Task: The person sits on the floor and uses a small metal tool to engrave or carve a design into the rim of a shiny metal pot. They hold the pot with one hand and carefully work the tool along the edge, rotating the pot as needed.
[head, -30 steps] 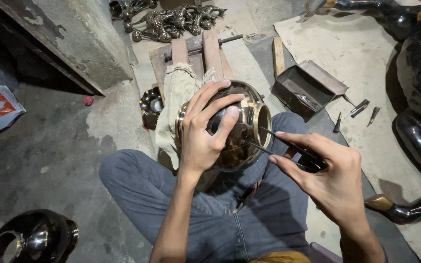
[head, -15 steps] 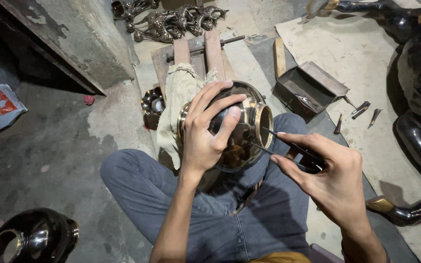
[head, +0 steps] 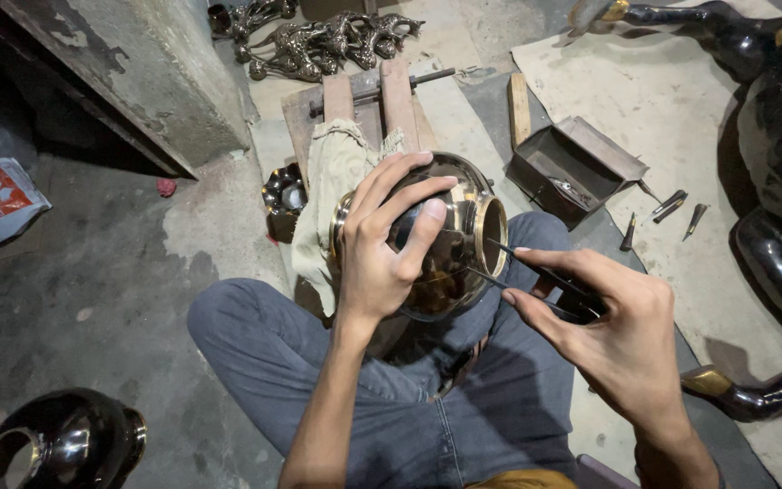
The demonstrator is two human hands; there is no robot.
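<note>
While the left hand clamps over the dark brass pot, fingers spread across its belly, the pot lies on its side over the person's lap, gold-rimmed mouth turned right. That orientation puts the shoulder just under the rim within reach of the tool. Right hand pinches a thin engraving tool pen-style, tip touching the pot's surface just below the rim; the fine grip looks chosen for control. A pale cloth sits behind the pot on a wooden block, likely padding. Open metal box and loose chisel bits lie on the floor to the right, near the tool hand. Another dark pot sits at lower left.
</note>
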